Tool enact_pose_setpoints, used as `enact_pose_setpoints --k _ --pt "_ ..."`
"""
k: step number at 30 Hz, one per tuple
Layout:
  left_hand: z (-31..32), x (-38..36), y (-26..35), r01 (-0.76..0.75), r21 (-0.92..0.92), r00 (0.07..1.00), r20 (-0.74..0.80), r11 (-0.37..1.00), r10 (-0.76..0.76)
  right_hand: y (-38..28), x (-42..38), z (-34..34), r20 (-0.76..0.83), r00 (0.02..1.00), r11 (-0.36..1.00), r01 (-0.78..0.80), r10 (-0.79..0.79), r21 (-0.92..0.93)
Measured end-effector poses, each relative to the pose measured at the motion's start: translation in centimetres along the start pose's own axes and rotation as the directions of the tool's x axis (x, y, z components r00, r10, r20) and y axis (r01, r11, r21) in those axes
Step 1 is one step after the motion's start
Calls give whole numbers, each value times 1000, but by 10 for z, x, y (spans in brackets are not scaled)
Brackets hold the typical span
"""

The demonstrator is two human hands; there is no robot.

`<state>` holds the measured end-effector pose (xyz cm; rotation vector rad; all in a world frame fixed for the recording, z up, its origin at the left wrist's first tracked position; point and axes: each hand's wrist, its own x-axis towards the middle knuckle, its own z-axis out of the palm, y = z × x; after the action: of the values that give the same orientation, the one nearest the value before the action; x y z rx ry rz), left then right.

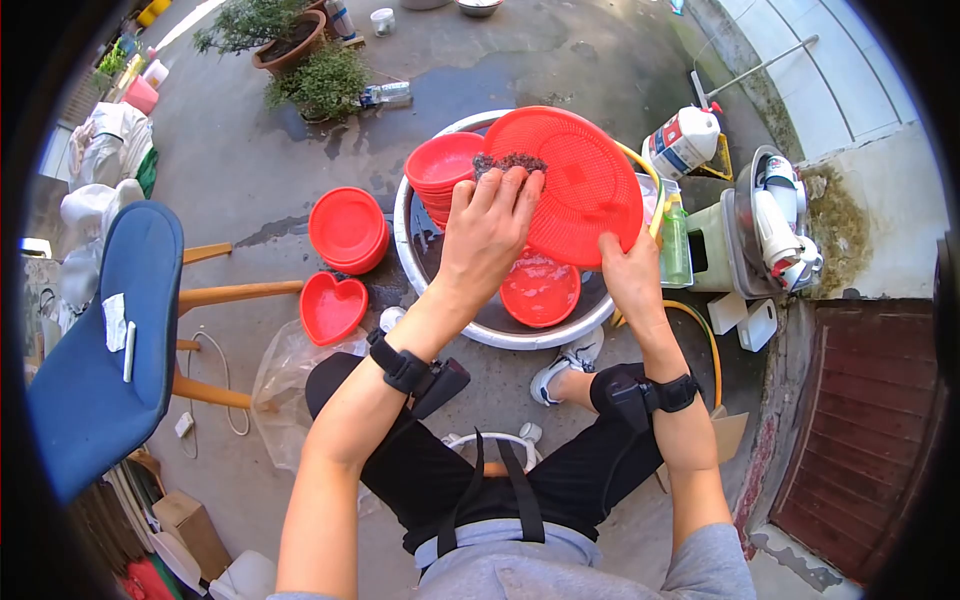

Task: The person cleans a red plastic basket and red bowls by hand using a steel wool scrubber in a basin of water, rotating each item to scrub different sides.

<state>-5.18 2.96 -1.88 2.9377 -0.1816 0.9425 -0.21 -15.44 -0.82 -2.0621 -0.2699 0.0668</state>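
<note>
My left hand point(490, 225) has its fingers closed over a dark wiry scrubbing pad point(515, 162), which presses on the left side of a red round plastic plate with a mesh pattern point(580, 185). My right hand point(630, 275) grips this plate by its lower right rim and keeps it tilted above a large metal basin point(410, 250). Inside the basin, a stack of red bowls point(440, 165) stands at the left. A wet red bowl point(540, 290) lies nearer to me, partly covered by the plate.
Left of the basin are stacked red round dishes point(348, 228) and a red heart-shaped dish point(332, 307). A blue chair point(110, 350) stands further left. On the right are a yellow hose point(715, 345), a green bottle point(675, 245) and a white jug point(683, 140).
</note>
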Motion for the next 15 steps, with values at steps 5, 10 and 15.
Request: enact_pose_setpoints --k 5,10,15 --pt "-8 0 -2 -34 -64 997 -75 997 29 -5 0 -3 -3 998 998 -62 62 33" --pt "-8 -2 -1 15 29 1000 -28 999 -14 -11 -1 -2 16 999 999 -39 39 8" --pt "-2 -4 -5 106 -27 992 76 994 -104 -5 -2 6 -5 998 997 69 -69 -27"
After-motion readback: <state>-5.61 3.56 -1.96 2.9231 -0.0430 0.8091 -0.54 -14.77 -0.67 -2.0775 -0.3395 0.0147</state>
